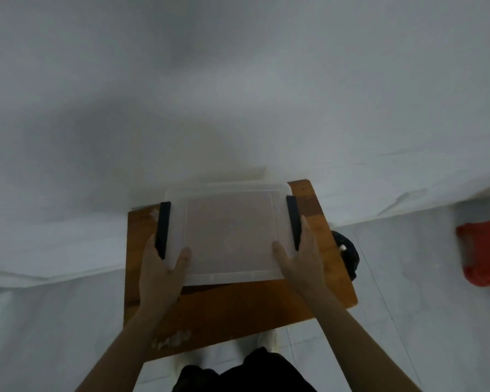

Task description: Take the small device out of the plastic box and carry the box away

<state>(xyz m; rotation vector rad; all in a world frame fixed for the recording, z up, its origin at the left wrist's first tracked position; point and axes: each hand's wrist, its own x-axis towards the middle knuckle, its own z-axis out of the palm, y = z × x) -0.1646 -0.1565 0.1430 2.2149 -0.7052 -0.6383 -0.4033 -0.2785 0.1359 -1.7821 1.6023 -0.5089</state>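
Box: translucent white plastic box (pixel 229 236) with lid on, lying flat on brown wooden table (pixel 238 312)
Clasps: black bar clasps, one on each short side
Left hand (pixel 161 267): gripping left end at clasp
Right hand (pixel 300 258): gripping right end likewise
Long axis: left-right, spanning both hands
Device: hidden, cannot tell

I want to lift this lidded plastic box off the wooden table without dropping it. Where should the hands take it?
Probably by the two short ends of the plastic box, coming in from each side. A black latch runs along each end, giving an edge to hook fingers under. The left hand and right hand already sit at those ends, thumbs on the lid, so the wide, flat box should stay level.
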